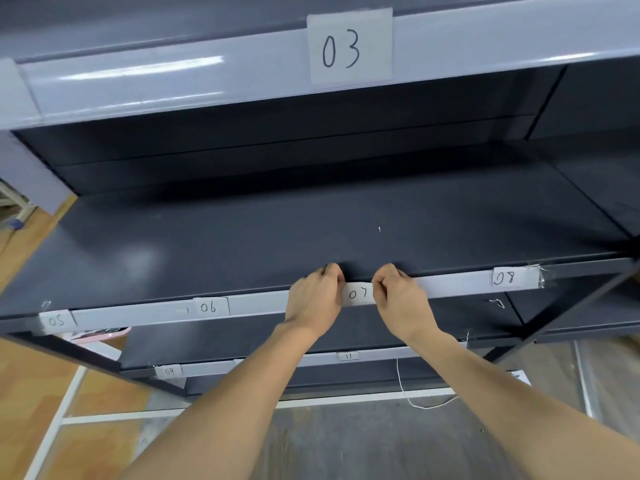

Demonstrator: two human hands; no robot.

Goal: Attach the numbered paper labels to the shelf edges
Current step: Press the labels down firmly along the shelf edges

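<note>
Grip: left hand (313, 299) pinches 07 label (358, 293) at its left end, right hand (401, 299) at right end, fingers curled. Label sits between my hands on shelf edge (259, 304). I'd hold it level with 06 (207, 307), smooth outward from middle, avoid wrinkles.

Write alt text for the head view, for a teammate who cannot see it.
The left hand and right hand pinch the two ends of the 07 label against the grey middle shelf edge. The 05 label, 06 label and 08 label already sit along that edge, and a larger 03 label is stuck to the upper shelf edge.
</note>
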